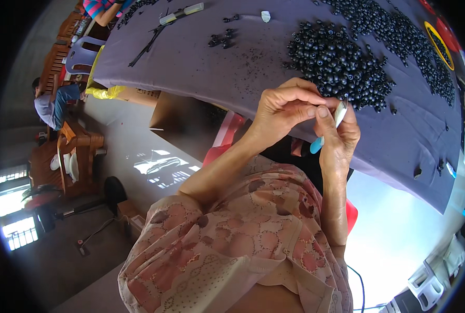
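Observation:
Above the near edge of a cloth-covered table, my two hands meet, fingertips close together. My right hand (338, 136) is closed around a slim white tool with a light-blue end (340, 115); what looks like a thin metallic tip points up toward the table. My left hand (286, 108) is pinched, thumb against forefinger, right beside the tool. Whatever lies between those fingers is too small or hidden to make out. Just beyond the hands rises a heap of small, shiny black bead-like pieces (342, 65), some showing a hole.
More black pieces (389, 31) spread over the purple-grey tablecloth (191, 68) at far right, near a yellow-rimmed tray (438, 46). Dark rods and a clear tube (183, 13) lie far left. An open cardboard box (183, 122) stands below the edge. Other people sit at left.

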A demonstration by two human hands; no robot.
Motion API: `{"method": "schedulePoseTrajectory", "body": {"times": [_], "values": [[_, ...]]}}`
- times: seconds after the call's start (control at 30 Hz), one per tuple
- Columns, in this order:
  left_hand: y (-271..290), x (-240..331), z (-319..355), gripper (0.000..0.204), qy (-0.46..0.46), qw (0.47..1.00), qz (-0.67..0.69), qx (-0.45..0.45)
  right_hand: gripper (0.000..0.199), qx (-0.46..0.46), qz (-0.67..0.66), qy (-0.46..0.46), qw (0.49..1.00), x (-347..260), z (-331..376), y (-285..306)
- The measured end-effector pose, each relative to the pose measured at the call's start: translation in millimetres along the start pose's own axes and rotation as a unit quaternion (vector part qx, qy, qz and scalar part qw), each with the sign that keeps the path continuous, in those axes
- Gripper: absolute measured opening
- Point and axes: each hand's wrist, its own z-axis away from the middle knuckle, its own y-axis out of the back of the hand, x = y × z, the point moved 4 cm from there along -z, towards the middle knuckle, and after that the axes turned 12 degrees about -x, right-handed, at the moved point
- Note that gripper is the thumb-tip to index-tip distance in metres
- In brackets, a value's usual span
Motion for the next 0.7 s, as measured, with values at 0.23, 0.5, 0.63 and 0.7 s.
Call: {"method": "schedulePoseTrajectory", "body": {"times": [0.23,0.5,0.63,0.7], "values": [[0,-10,5,0.014,0.087,0.979,0.171,0.063,0.015,0.024,0.147,0.092,0.984,-9,5,1],[-2,-5,2,0.011,0.15,0.941,0.295,0.069,0.022,-0.001,0.209,0.157,0.965,-14,8,0],[-3,-1,8,0.014,0.137,0.964,0.22,0.056,0.024,-0.006,0.2,0.161,0.967,-16,8,-1],[-5,4,8,0.016,0.19,0.955,0.227,0.017,0.029,-0.027,0.206,0.143,0.968,-17,8,-3]]}}
